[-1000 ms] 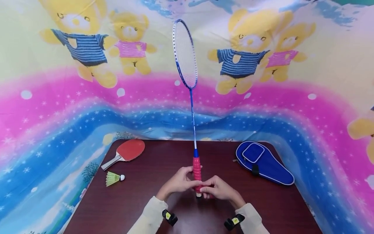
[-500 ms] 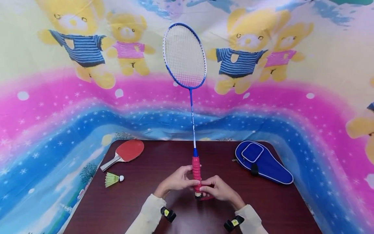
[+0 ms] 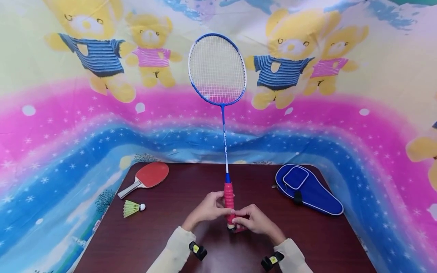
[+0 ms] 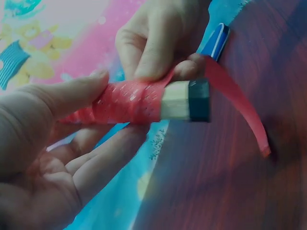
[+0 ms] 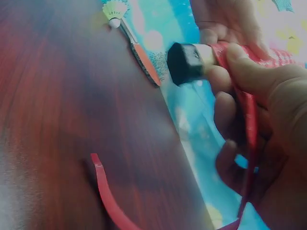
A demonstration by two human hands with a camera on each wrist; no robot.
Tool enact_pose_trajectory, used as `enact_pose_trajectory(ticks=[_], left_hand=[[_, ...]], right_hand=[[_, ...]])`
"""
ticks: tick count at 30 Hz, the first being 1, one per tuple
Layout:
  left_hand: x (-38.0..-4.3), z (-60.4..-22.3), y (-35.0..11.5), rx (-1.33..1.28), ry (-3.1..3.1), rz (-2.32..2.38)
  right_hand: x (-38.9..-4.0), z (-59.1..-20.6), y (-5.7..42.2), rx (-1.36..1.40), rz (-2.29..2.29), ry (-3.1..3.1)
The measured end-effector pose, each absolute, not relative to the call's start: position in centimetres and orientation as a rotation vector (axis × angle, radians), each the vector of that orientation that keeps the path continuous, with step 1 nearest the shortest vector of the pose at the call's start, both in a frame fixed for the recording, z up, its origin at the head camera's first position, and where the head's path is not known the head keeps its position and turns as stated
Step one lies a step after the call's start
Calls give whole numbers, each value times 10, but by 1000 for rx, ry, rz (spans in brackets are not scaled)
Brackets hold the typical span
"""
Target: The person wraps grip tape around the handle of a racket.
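A blue and white badminton racket (image 3: 225, 144) stands upright over the table, its strung head at the top and its handle between the hands. Red grip tape (image 3: 229, 199) is wound in ridges around the handle. My left hand (image 3: 207, 208) holds the wrapped handle between thumb and fingers. Lower down, my right hand (image 3: 256, 220) pinches the tape against the handle near its bottom end. A pale bare band and the black butt cap (image 4: 199, 100) show below the wrap. From the right hand a loose tail of tape (image 5: 108, 196) curves down over the table.
At the left of the dark wooden table (image 3: 191, 178) lie a red table tennis bat (image 3: 151, 175) and a yellow shuttlecock (image 3: 133, 208). A blue bat case (image 3: 317, 197) lies at the right. Behind hangs a bear-patterned cloth (image 3: 170, 113).
The racket has turned about its shaft, from nearly edge-on to showing its string face, and its head sits slightly lower. Both hands keep nearly the same place on the handle.
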State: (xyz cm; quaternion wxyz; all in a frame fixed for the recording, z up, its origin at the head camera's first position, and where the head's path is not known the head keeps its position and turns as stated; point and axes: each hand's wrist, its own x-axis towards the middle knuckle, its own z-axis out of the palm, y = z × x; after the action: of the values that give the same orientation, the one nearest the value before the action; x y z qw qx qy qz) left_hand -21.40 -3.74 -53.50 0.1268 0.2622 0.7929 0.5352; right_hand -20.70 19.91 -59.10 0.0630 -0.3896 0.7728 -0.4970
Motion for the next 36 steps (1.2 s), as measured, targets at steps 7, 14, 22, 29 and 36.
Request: enact_pose_trajectory(ticks=[7,14,22,29,36], left_hand=[[-220,-543,-47,809,2144,1566],[-222,-543,-49,776,1994,1670],[-221,-541,-50,806,2009,1704],[-205,-543,-37,693,2362,1691],[-201,-542,-32,676,2391,1689]], right_hand=[[-206,-582,197,-1243,-1410,2281],[-207,-588,198,-1250,-1489,2238],[-206,-597,195,-1195,-1614,2216],[-206,-598,191,-1264,-1691,2326],[-203,-591,193,-1233,-1644,2283]])
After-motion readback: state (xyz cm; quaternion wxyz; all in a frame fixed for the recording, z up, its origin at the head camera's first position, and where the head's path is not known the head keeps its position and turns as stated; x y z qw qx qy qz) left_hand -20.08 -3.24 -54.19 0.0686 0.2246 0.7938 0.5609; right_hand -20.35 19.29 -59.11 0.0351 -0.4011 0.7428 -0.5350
